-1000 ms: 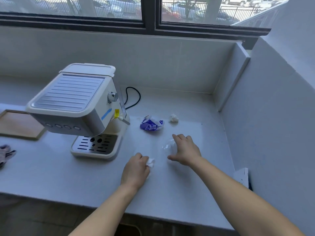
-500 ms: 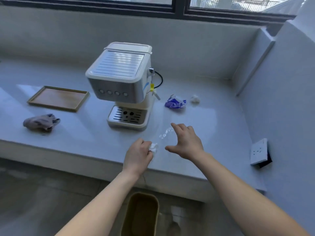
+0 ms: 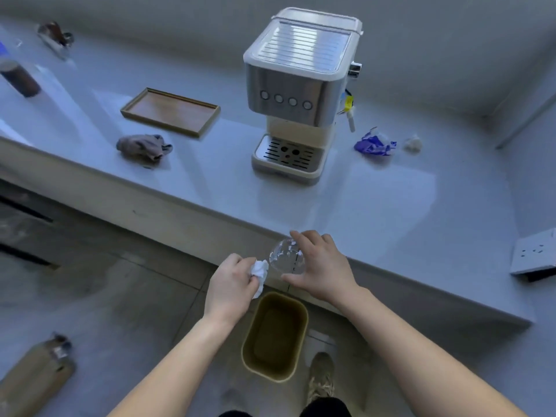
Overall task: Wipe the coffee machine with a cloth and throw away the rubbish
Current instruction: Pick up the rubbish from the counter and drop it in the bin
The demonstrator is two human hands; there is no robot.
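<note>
My left hand (image 3: 230, 285) is shut on a crumpled white tissue (image 3: 260, 271) just past the counter's front edge, above the brown bin (image 3: 275, 334) on the floor. My right hand (image 3: 323, 266) grips a clear plastic lid (image 3: 285, 257) beside it, over the counter edge. The cream and steel coffee machine (image 3: 301, 85) stands on the grey counter (image 3: 391, 212). A grey cloth (image 3: 143, 146) lies bunched to its left. A blue wrapper (image 3: 374, 143) and a small white paper ball (image 3: 413, 143) lie to its right.
A wooden tray (image 3: 170, 111) sits left of the machine. A dark jar (image 3: 19, 76) and another small object (image 3: 55, 34) stand at the far left. A wall socket (image 3: 534, 255) is on the right wall. My shoe (image 3: 322, 376) is beside the bin; a tan bag (image 3: 36, 374) lies on the floor.
Both hands have drawn back from the middle of the counter to its front edge with the tissue and the clear lid. The view has tilted down, revealing the bin.
</note>
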